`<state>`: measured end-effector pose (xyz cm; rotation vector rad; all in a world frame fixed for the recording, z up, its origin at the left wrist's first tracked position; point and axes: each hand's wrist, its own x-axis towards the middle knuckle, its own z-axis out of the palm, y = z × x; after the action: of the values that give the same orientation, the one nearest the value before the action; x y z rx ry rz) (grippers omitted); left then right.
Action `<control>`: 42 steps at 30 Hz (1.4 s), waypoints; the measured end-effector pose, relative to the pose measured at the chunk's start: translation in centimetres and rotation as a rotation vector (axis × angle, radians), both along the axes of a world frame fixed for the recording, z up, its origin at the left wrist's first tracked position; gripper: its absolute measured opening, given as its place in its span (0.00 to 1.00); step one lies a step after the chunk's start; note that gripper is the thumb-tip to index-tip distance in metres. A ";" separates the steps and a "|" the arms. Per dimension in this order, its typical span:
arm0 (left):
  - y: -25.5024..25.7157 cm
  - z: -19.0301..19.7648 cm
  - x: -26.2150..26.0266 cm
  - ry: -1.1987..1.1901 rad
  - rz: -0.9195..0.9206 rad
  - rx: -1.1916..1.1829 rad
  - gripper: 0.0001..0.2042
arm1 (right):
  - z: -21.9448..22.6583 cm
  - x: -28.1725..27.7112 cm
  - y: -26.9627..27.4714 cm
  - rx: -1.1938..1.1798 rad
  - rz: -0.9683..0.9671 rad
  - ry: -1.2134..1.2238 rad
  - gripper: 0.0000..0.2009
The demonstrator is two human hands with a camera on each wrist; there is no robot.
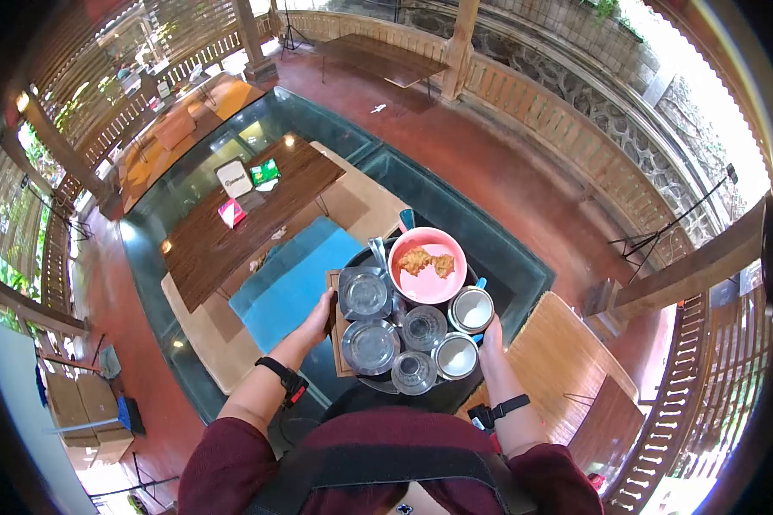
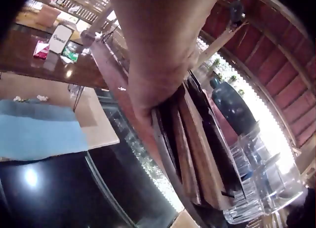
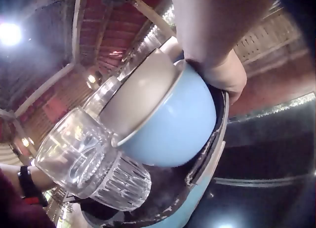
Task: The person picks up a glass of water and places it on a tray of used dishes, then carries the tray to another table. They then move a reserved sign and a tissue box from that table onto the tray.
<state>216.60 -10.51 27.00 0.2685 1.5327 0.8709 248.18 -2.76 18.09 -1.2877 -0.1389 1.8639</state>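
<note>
A dark round tray (image 1: pixel 378 382) loaded with tableware is held in front of the body by both hands. My left hand (image 1: pixel 322 318) grips its left edge, beside flat wooden pieces (image 2: pixel 190 149) standing along the rim. On the opposite edge my right hand (image 1: pixel 492 337) holds on next to two cups; up close, a blue cup (image 3: pixel 173 124) and a beige cup (image 3: pixel 140 90) lean together. Several clear glasses (image 1: pixel 369 346) crowd the near half, one glass (image 3: pixel 94 159) having a ribbed base. A pink bowl (image 1: pixel 428 283) with fried food (image 1: pixel 425 260) sits at the far side. Most fingertips are hidden under the tray.
Beyond the tray stands a low brown table (image 1: pixel 258 215) with a sign (image 1: pixel 233 178) and green and pink packets. A blue mat (image 1: pixel 296 266) lies on the bench before it. Dark glass panels (image 1: pixel 455 206) cover the floor; another wooden table (image 1: pixel 567 352) is at right.
</note>
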 end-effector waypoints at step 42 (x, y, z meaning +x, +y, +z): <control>79.5 -20.0 -25.9 -0.019 0.065 0.215 0.24 | -18.6 -26.9 81.3 0.005 0.105 0.088 0.17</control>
<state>190.67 68.98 6.96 0.3667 1.4371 1.0891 221.31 78.59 -0.54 -1.2131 -0.1672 2.0051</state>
